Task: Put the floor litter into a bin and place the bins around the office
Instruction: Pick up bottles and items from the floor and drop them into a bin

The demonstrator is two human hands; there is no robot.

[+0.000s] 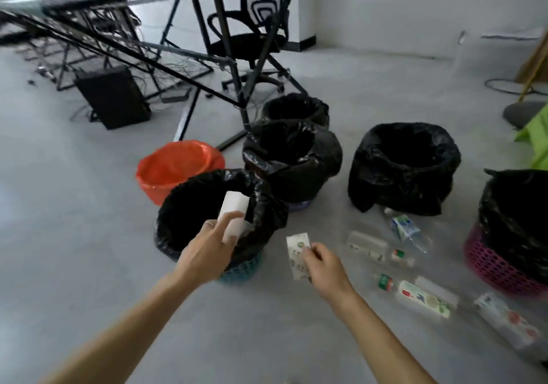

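six lined bins stand grouped on the grey floor (59, 205). furthest left is the orange-lined bin (178, 164), touching the nearest black-lined bin (267, 205), which sits in a teal basket. the left hand (207, 250) reaches over that bin's near rim, its fingers curled round a plain white packet (234, 214) held upright above the open mouth. just right of the same bin, the right hand (323, 265) pinches a printed white wrapper (296, 253) between thumb and fingertips, clear of the floor. behind them are two more black-lined bins, the middle one (292, 158) and a far one (296, 108) by the desk leg (237, 81). further right stands a fourth black-lined bin (403, 164). in front of it the remaining litter lies scattered on the floor: a crushed clear bottle (403, 226), small green-capped bottles (385, 281) and a long white-and-green packet (424, 297). at the right edge is a black-lined bin in a pink basket (498, 265).
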